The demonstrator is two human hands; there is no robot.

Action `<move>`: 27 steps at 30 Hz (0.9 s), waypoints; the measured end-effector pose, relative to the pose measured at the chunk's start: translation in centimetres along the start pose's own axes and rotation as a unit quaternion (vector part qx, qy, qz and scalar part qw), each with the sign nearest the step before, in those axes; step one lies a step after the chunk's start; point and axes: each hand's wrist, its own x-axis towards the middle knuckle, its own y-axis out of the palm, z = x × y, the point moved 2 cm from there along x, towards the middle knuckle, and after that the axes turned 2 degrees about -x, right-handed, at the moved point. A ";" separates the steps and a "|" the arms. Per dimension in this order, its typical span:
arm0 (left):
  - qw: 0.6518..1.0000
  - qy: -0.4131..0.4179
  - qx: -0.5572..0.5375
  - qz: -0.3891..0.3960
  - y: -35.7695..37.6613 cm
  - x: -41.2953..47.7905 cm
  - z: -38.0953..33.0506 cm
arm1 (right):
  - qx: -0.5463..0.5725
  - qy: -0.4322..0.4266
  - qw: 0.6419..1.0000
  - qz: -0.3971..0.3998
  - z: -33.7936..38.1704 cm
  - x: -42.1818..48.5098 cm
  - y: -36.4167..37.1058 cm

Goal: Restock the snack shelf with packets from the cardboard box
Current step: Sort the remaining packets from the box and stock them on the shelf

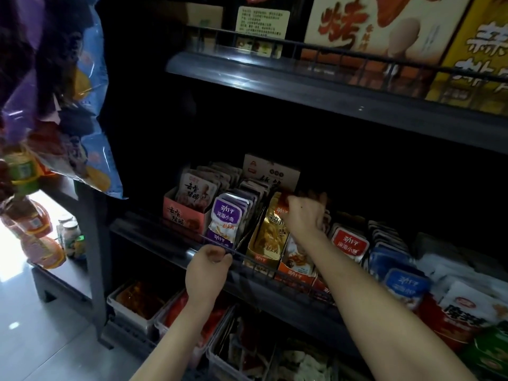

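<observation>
Dim shop aisle; a dark metal snack shelf [154, 237] is seen under low light. On its middle tier a gold packet [268, 237] of glossy foil, flat and rectangular, is stood on end and tilted slightly left. It is placed between a row of purple packets [226, 224] and an orange packet [297, 259], with its lower end behind the wire rail [247, 259].

Its top is gripped by the right hand [305, 215], with the fingers curled together over the upper edge. The fingertips are hidden behind the hand. The wire rail is held by the left hand [206, 273], thumb and curled fingers closed on it just below the purple packets.

Further left a pink carton [181, 213] of pale packets is noted. To the right, red packets [349, 243] and then blue packets [404, 284] are filed upright in rows. A white box [272, 171] is stood behind.

Large printed boxes [384, 28] are carried on the upper shelf [247, 75]. White plastic trays [132, 312] of red goods are set on the tier below, partly covered by both forearms. Crinkled plastic bags [93, 149] are hung at the left edge.

The rear of the middle tier is lost in shadow, and goods at the far right are cut off by the frame.
</observation>
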 end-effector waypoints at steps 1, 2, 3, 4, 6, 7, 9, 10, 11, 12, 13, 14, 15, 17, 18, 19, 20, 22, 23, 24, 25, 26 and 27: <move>1.000 0.002 0.003 -0.004 -0.2 0.1 -0.1 | 0.014 0.002 1.000 0.000 -0.1 0.0 0.1; 1.000 0.003 0.005 -0.007 -0.4 0.1 -0.3 | 0.029 0.004 1.000 0.001 -0.2 -0.1 0.1; 1.000 0.004 0.007 -0.008 -0.6 0.2 -0.4 | 0.036 0.003 0.999 -0.003 -0.3 -0.3 0.1; 1.000 0.006 0.009 -0.009 -0.8 0.2 -0.5 | 0.042 -0.001 0.999 -0.013 -0.3 -0.5 0.2; 1.000 0.009 0.006 -0.009 -1.0 0.1 -0.6 | 0.061 -0.013 0.997 -0.047 -0.6 -0.9 0.1; 1.000 0.011 0.003 -0.009 -1.0 0.0 -0.6 | 0.068 -0.014 0.996 -0.058 -0.7 -1.1 -0.2; 1.000 0.014 0.000 -0.009 -1.0 -0.3 -0.8 | 0.066 -0.010 0.996 -0.059 -1.1 -1.6 -0.8; 1.000 0.016 -0.001 -0.009 -0.9 -0.5 -0.9 | 0.066 -0.007 0.996 -0.059 -1.3 -1.9 -1.2; 1.000 0.019 -0.002 -0.008 -0.8 -0.7 -1.1 | 0.073 0.000 0.995 -0.067 -1.7 -2.3 -1.8; 1.000 0.021 -0.004 -0.006 -0.7 -1.0 -1.2 | 0.087 0.007 0.993 -0.084 -2.3 -2.9 -2.5; 1.000 0.023 -0.006 -0.002 -0.6 -1.3 -1.4 | 0.108 0.016 0.988 -0.108 -3.0 -3.5 -3.3; 1.000 0.027 -0.011 0.004 -0.5 -1.6 -1.6 | 0.129 0.025 0.982 -0.136 -3.8 -4.2 -4.1; 0.999 0.031 -0.017 0.011 -0.4 -1.9 -1.8 | 0.141 0.032 0.976 -0.163 -4.9 -5.0 -4.9; 0.999 0.039 -0.027 0.025 -0.2 -2.7 -2.2 | 0.153 0.043 0.966 -0.204 -7.5 -6.8 -6.3; 0.998 0.041 -0.031 0.033 -0.1 -3.1 -2.5 | 0.161 0.052 0.962 -0.215 -8.9 -7.9 -6.8; 0.998 0.042 -0.034 0.040 0.1 -3.5 -2.7 | 0.169 0.062 0.959 -0.217 -10.3 -9.0 -7.3; 0.997 0.042 -0.036 0.048 0.3 -3.9 -2.9 | 0.174 0.073 0.958 -0.215 -11.5 -10.1 -7.7; 0.996 0.043 -0.033 0.064 1.0 -4.6 -3.2 | 0.179 0.092 0.960 -0.196 -13.2 -12.3 -8.0; 0.996 0.048 -0.031 0.071 1.3 -4.9 -3.4 | 0.180 0.099 0.961 -0.186 -13.7 -13.2 -8.1; 0.995 0.061 -0.025 0.079 1.8 -5.3 -3.6 | 0.179 0.101 0.963 -0.177 -13.9 -14.1 -8.1; 0.993 0.078 -0.015 0.089 2.3 -5.6 -4.0 | 0.174 0.099 0.965 -0.170 -13.9 -14.8 -8.2; 0.990 0.094 -0.002 0.101 2.9 -5.8 -4.3 | 0.166 0.091 0.968 -0.163 -13.7 -15.4 -8.2; 0.988 0.105 0.008 0.113 3.5 -5.9 -4.7 | 0.164 0.080 0.972 -0.148 -13.3 -15.8 -8.2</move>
